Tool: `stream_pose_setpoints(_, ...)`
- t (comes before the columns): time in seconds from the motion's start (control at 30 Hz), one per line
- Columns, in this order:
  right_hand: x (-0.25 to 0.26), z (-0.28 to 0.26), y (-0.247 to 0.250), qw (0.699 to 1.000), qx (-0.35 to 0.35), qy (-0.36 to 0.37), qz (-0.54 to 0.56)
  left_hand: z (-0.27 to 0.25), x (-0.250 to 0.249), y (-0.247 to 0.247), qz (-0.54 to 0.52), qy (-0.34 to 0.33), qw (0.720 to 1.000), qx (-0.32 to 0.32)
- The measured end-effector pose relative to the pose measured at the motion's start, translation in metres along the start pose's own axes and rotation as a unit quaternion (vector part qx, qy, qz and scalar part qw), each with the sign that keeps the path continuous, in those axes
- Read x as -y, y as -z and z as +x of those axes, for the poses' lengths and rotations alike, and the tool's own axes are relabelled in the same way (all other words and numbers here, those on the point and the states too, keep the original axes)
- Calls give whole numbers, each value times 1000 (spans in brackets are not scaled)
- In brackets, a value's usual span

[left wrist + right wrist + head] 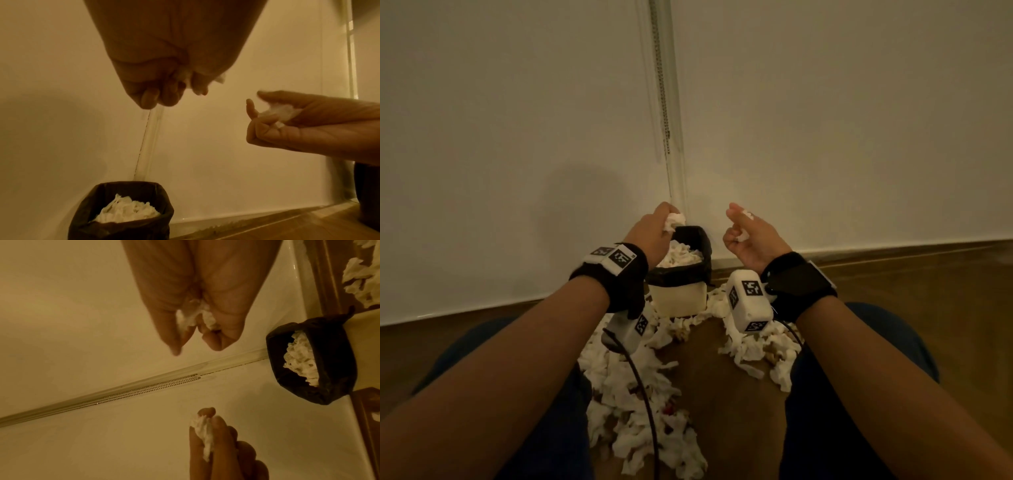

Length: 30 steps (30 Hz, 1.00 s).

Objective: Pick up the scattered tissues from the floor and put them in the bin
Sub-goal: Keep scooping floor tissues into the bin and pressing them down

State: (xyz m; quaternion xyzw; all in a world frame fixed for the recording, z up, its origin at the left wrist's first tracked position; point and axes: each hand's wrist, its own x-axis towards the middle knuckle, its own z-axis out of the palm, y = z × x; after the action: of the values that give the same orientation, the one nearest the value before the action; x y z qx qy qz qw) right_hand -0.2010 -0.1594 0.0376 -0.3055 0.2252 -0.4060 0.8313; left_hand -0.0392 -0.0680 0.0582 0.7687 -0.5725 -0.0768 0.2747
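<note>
A small cream bin [681,298] lined with a black bag [703,246] stands against the white wall, heaped with white tissues [679,257]. My left hand [654,229] hovers just above its left rim and grips a crumpled tissue [674,221]. My right hand [746,233] is raised to the right of the bin, palm turned up, fingers curled round a smaller tissue wad [739,236]. In the left wrist view the left fingers [156,95] pinch tissue [188,78] high over the bin [123,211]. The right wrist view shows tissue [193,318] squeezed in my right hand [197,305].
Several torn tissues litter the wooden floor [722,377] around the bin, in a thick trail at the left [626,394] and a patch at the right [760,349]. A bead chain [662,78] hangs on the wall. My knees [482,359] flank the pile.
</note>
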Motion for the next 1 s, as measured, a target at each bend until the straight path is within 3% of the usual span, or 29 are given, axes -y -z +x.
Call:
stream_pose_setpoints(0.17, 0, -8, 0, 999, -12, 40, -15, -7, -19, -7, -13, -33, 999, -40)
stream_pose_setpoints(0.3, 0, -17, -3, 997, -19, 49, -61, -11, -18, -6, 10, -51, 999, -12)
stream_pose_setpoints(0.43, -3, -22, -4, 996, -18, 29, -85, -11, -18, -2, -54, -72, 996, -4)
stream_pose_setpoints(0.7, -10, -21, -4, 982, 1, 26, -187, -17, -22, -1, -20, -130, 991, -36)
stream_pose_setpoints(0.8, -16, -17, -4, 975, -47, 48, -213, -18, -24, 1, 65, -160, 982, -78)
stream_pose_setpoints(0.87, -19, -15, -4, 975, -83, 54, -196, -19, -26, 3, 123, -138, 974, -131)
stream_pose_setpoints(1.0, -22, -12, -9, 981, -94, 47, -162, -19, -24, -2, 61, -128, 978, -155)
